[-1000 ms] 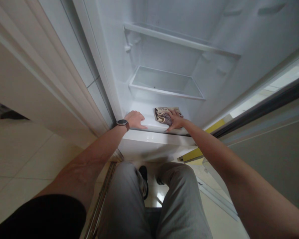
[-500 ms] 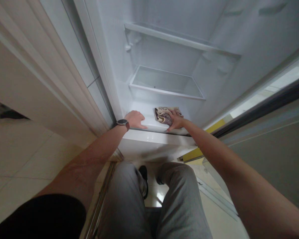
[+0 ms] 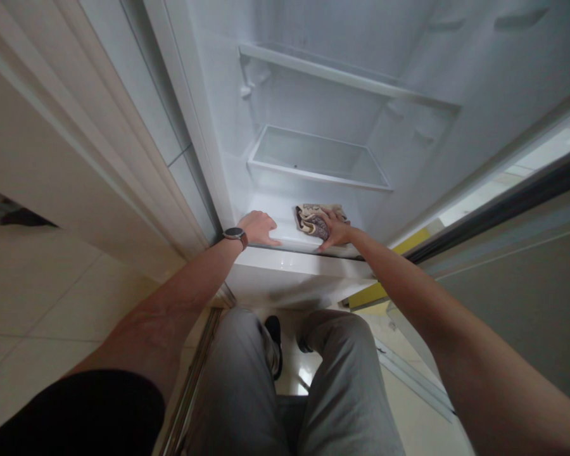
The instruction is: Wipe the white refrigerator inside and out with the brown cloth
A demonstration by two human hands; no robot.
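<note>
Cloth (image 3: 311,220), crumpled and patterned, is lying on the bottom ledge (image 3: 285,244) of the open fridge (image 3: 342,82). The right hand (image 3: 336,229) is pressing flat on its 3 o'clock edge, fingers spread rather than gripping. At 12 o'clock a glass shelf (image 3: 313,158) is overhanging it and limiting room above, while at 9 o'clock the left hand (image 3: 259,228), loosely open and wearing a watch (image 3: 234,234), is bracing on the same ledge.

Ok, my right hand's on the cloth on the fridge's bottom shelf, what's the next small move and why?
Probably slide the cloth left along the shelf: your right hand lies on it, bunched at the right, and bare surface lies between it and your left hand.
</note>
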